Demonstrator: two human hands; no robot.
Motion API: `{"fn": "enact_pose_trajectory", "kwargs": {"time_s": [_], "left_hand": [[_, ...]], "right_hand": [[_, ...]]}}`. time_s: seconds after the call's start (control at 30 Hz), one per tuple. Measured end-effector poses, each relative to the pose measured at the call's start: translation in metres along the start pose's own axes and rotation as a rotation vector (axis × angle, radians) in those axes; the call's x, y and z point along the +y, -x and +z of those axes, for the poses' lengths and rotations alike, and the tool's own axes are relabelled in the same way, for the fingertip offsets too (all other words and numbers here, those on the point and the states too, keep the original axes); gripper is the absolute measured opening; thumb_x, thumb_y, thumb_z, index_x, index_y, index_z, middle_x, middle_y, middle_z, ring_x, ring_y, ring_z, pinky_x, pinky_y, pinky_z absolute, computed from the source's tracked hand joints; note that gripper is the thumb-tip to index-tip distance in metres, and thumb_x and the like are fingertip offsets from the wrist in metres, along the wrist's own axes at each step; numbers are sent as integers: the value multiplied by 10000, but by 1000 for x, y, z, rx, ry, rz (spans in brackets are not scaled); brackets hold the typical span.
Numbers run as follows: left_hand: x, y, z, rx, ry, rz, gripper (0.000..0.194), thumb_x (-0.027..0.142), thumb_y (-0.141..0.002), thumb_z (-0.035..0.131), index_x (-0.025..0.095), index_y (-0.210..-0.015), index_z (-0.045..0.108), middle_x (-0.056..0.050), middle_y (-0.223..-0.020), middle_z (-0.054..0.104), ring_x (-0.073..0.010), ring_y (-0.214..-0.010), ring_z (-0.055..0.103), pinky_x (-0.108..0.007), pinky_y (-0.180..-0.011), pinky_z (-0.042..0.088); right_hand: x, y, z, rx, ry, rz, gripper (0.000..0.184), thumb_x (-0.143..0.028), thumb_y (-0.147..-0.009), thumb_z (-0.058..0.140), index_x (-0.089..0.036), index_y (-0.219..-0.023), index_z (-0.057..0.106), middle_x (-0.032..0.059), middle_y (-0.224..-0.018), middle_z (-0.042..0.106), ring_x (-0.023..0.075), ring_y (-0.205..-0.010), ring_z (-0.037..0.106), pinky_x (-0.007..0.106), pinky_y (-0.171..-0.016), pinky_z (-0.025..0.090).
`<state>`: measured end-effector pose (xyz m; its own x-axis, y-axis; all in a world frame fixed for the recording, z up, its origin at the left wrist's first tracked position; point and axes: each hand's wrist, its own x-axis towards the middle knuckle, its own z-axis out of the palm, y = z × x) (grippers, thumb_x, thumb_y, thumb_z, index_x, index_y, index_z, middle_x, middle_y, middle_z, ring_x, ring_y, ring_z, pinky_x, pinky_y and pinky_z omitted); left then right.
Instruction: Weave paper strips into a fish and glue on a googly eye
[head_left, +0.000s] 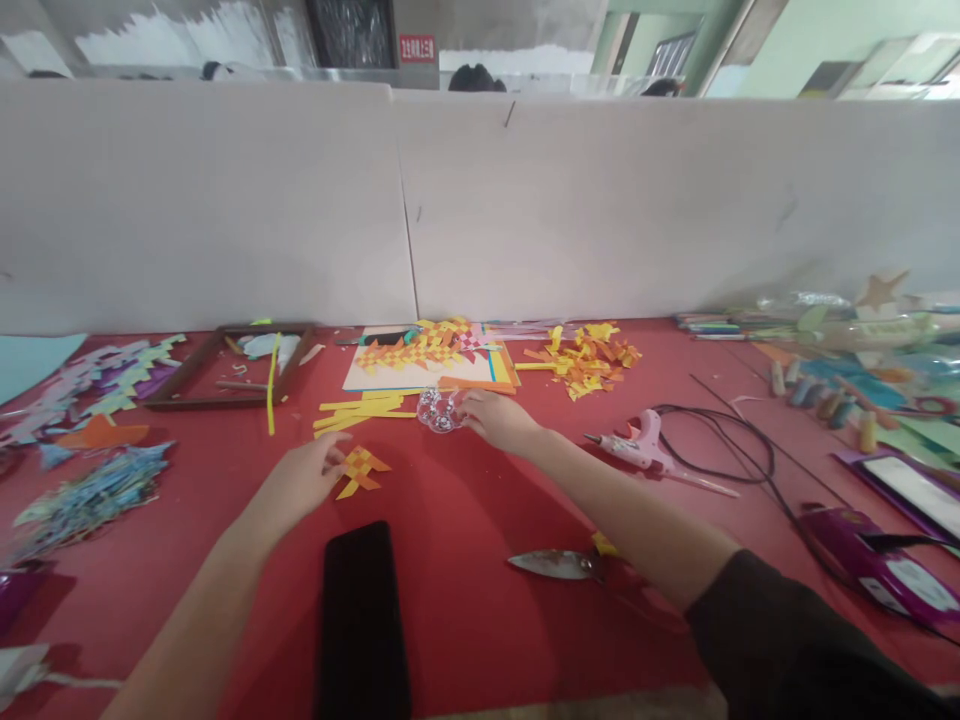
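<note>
We have our left hand [304, 478] at the left edge of a woven yellow-and-orange paper piece [362, 472] that lies on the red table [465, 620]; its fingers are loosely curled, the tips at the paper, though we cannot tell whether they pinch it. Our right hand [501, 420] reaches farther forward, fingers bent at the right rim of a clear scalloped case [439, 410] with small round pieces in it; we cannot tell whether they close on that rim.

Just left of the case we see yellow strips [360, 414]; behind it, a woven paper chain [412, 352] lies over pale sheets [390, 378], and a heap of yellow and orange scraps [596, 362] sits to the right. Nearer us are a black phone [364, 620] and the scissors [559, 565] — their blades point left, their handles partly under our right forearm; a pink glue gun [637, 447] lies to the right. Out on the left we have a brown frame [172, 392] and a bundle of bluish strips [97, 495]; white panels [600, 210] stand along the back.
</note>
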<state>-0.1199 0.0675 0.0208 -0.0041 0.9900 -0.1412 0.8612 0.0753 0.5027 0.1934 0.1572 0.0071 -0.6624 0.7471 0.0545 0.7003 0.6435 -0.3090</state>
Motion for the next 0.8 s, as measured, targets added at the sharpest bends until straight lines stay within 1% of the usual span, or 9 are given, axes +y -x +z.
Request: {"fn": "enact_pose_trajectory", "kwargs": {"time_s": [0.13,0.23,0.33,0.43,0.57,0.67,0.8], "left_hand": [[0,5,-2,68,-166,3,400,360,-874,435,172,-1173,624,-170,-1219,681,-327,-1125,647,-423,-952,472],[2,2,-4,99,-256,13,423,373,-905,406,153,-1198,618,-194,-1255,652,-350,-1161,620,-444,-970,461],[3,-5,-5,125,-317,17,423,343,-915,405,128,-1218,607,-203,-1255,645,-356,-1168,613,-447,-968,463],[2,-15,-5,137,-348,34,400,311,-925,406,136,-1223,608,-176,-1263,648,-326,-1160,622,-412,-967,468],[8,-35,-4,134,-379,87,381,278,-928,417,151,-1227,615,-154,-1259,655,-301,-1147,628,-378,-964,467],[15,-52,-5,111,-409,151,385,253,-916,447,150,-1250,610,-155,-1277,642,-309,-1184,598,-383,-997,445],[21,-70,-7,58,-459,207,356,264,-873,534,180,-1196,657,-155,-1244,651,-350,-1193,567,-419,-997,437]], "right_hand": [[3,-5,3,-17,-10,-14,332,-350,-965,590,-175,-1247,588,95,-1258,608,216,-1058,632,429,-892,554],[10,-8,-2,21,4,33,345,-351,-961,598,-167,-1252,583,95,-1251,610,220,-1057,634,433,-887,555],[25,-13,-12,102,35,133,352,-352,-959,601,-165,-1257,580,96,-1254,608,223,-1061,633,436,-888,555],[46,-19,-20,171,76,258,350,-352,-960,599,-168,-1257,580,97,-1258,606,223,-1063,631,436,-891,553],[66,-26,-22,187,108,378,342,-352,-962,595,-171,-1253,584,99,-1262,605,220,-1063,631,432,-894,553],[69,-25,-19,169,115,427,352,-352,-959,600,-165,-1257,580,98,-1257,606,223,-1062,632,435,-890,554],[56,-13,-17,178,122,432,342,-361,-962,596,-178,-1251,586,95,-1265,604,217,-1060,631,430,-891,554]]}}
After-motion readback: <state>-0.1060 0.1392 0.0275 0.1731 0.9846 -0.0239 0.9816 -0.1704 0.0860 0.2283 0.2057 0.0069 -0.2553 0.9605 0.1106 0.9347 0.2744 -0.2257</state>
